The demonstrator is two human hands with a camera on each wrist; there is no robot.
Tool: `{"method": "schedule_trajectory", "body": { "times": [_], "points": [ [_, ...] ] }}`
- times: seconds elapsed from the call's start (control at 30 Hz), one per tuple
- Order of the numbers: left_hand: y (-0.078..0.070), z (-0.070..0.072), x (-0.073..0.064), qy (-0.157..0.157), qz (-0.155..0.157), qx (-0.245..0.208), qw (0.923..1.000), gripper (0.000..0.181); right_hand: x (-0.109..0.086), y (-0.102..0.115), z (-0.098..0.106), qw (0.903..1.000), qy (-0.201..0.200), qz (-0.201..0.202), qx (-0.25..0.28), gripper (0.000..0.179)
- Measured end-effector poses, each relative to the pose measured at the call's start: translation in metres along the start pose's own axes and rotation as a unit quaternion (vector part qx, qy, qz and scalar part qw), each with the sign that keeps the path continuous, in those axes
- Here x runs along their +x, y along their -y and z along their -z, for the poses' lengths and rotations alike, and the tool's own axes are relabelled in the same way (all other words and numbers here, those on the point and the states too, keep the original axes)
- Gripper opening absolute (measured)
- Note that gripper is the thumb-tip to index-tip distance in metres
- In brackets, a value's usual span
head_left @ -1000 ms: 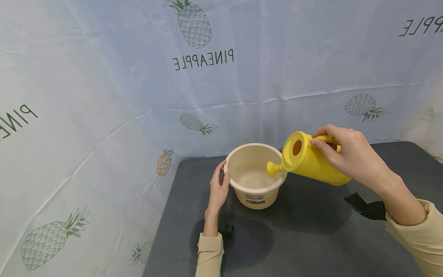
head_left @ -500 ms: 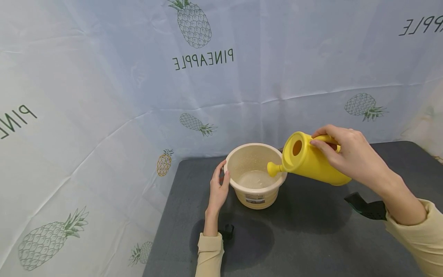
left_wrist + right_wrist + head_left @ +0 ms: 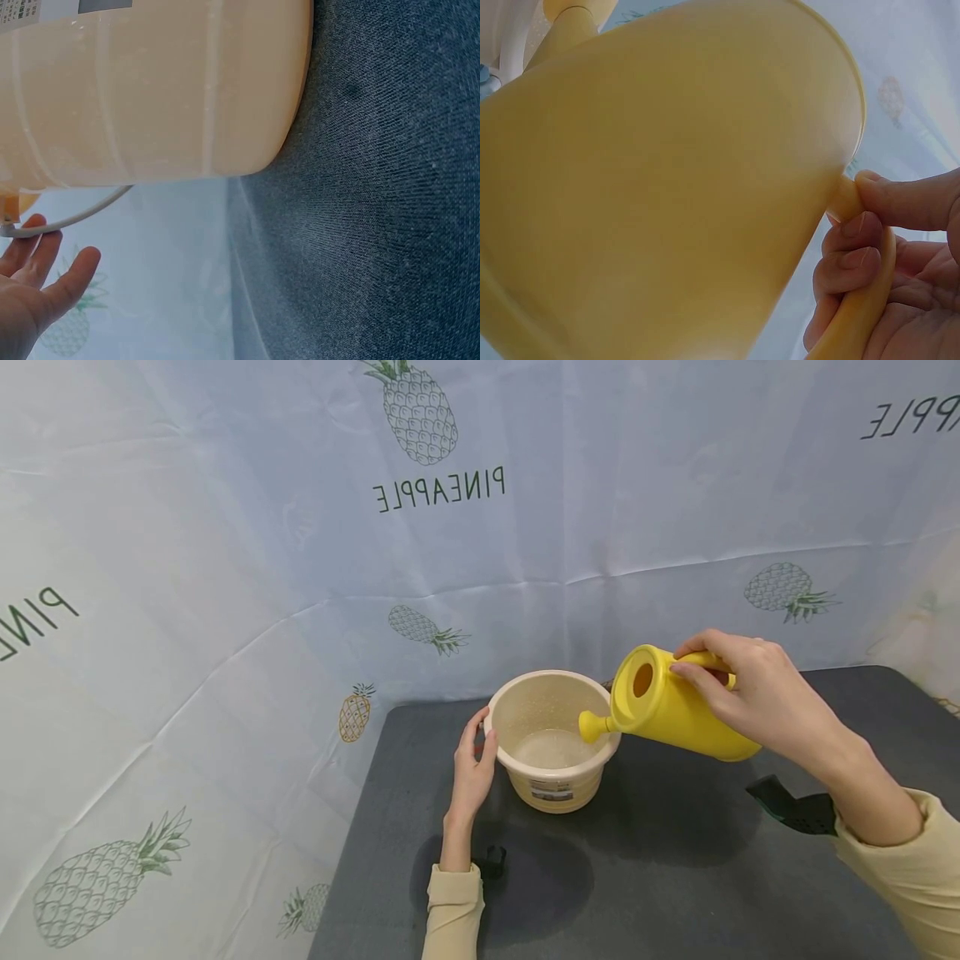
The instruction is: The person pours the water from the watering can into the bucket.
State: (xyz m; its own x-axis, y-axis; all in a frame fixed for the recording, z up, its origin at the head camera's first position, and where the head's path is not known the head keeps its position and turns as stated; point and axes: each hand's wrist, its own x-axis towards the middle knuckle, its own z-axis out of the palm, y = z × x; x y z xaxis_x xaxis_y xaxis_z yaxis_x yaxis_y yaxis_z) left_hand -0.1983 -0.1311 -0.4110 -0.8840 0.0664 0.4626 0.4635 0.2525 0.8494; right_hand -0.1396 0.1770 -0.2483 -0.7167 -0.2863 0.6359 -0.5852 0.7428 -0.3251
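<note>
A cream plastic bucket [image 3: 587, 783] with a printed label stands upright on the dark table, with shallow water [image 3: 546, 750] at its bottom. At its left side, my left hand [image 3: 472, 774] touches the rim with relaxed, extended fingers; the left wrist view has those fingers beside the thin bail handle [image 3: 84, 217]. My right hand [image 3: 772, 702] grips the handle of a yellow watering can [image 3: 686, 722], fingers and thumb curled round it, as the right wrist view confirms. Tipped left, the can has its round spout head [image 3: 591, 727] over the inside of the bucket.
The dark grey table [image 3: 660, 893] reaches back to a pale curtain [image 3: 300, 527] printed with pineapples and lettering. Black wrist mounts show at the right wrist [image 3: 795, 808] and the left wrist [image 3: 491, 863].
Both hands, the bucket and the tipped watering can stay practically in place. Small bright ripples seen in the water half a second ago are less visible now.
</note>
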Motion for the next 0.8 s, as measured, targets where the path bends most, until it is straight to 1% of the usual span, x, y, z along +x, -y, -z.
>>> {"method": "schedule_trajectory", "body": {
  "times": [0.43, 0.8],
  "points": [
    [-0.0009, 0.0001, -0.0001, -0.001, 0.008, 0.005, 1.0, 0.041, 0.0007, 0.0003, -0.0009, 1.0, 0.003, -0.003, 0.001, 0.019],
    [0.0, -0.0002, 0.0004, -0.006, 0.004, 0.007, 0.9999, 0.041, -0.0003, -0.0012, -0.0005, 1.0, 0.007, 0.0, 0.0, 0.019]
  ]
}}
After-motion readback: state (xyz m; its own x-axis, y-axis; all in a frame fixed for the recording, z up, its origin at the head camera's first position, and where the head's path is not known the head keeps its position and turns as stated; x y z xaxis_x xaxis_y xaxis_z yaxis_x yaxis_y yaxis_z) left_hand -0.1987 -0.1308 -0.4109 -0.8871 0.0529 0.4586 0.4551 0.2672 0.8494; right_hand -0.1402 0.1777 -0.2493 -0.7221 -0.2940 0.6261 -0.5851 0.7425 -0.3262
